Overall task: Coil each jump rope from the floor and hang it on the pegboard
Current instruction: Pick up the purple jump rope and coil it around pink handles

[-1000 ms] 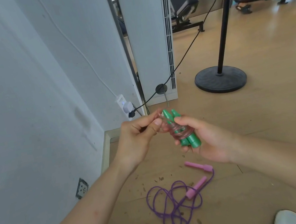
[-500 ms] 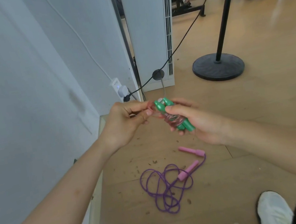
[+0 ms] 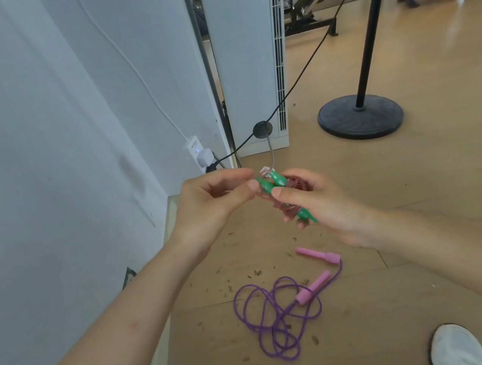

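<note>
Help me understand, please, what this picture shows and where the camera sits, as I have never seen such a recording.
There is no machine here: a person wears one wide-angle camera on the head, and it looks down at their own bare arms. The right hand holds a green-handled jump rope, its pinkish cord wound round the two handles, and the left hand pinches one end of the bundle. Below, on the wooden floor, a purple jump rope with pink handles lies loose and uncoiled, just ahead of the person's white shoes. A black stand base sits farther off.
</note>
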A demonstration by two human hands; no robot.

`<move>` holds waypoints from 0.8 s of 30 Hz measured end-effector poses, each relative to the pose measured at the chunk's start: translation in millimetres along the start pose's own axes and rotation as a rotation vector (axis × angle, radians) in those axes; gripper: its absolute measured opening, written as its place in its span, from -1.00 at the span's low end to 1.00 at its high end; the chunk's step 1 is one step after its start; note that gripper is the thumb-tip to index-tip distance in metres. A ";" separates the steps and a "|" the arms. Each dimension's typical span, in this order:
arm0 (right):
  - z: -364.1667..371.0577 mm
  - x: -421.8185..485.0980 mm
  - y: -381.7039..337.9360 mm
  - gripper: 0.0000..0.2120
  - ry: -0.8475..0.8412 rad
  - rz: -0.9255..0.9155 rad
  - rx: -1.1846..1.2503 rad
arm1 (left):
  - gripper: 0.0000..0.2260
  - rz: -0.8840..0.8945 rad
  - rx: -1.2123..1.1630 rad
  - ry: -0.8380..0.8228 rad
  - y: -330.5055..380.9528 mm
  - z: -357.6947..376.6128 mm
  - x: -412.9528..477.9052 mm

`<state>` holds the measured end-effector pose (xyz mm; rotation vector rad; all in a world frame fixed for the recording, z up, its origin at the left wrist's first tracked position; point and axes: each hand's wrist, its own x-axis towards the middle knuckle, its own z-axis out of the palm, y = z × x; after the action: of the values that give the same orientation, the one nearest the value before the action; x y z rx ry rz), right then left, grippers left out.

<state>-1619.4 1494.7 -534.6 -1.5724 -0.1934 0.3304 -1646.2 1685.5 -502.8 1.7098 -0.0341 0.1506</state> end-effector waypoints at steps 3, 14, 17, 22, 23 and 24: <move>1.4 -1.8 0.6 -0.81 -0.011 -0.031 -0.044 | -0.83 0.072 0.105 -0.018 -1.8 0.0 -0.1; -4.9 -1.5 -0.4 -0.84 -0.009 -0.004 -0.027 | -0.88 0.333 0.249 -0.201 -5.1 -6.2 3.6; -5.5 -1.8 -1.3 -0.82 -0.026 0.067 -0.019 | -0.95 0.373 0.364 -0.127 -7.2 -4.8 5.2; -6.7 -3.6 -6.4 -0.73 -0.141 0.280 0.018 | -0.97 0.431 0.429 -0.181 -8.5 1.0 1.9; -7.4 -3.7 -7.0 -0.70 -0.162 0.316 0.019 | -0.97 0.399 0.408 -0.196 -9.1 1.7 1.0; -8.6 -3.8 -7.4 -0.68 -0.177 0.349 0.018 | -0.96 0.373 0.394 -0.199 -10.0 2.0 1.0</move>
<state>-1619.5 1485.6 -526.8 -1.5577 -0.0505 0.7435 -1644.0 1685.1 -512.8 2.0941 -0.5018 0.2773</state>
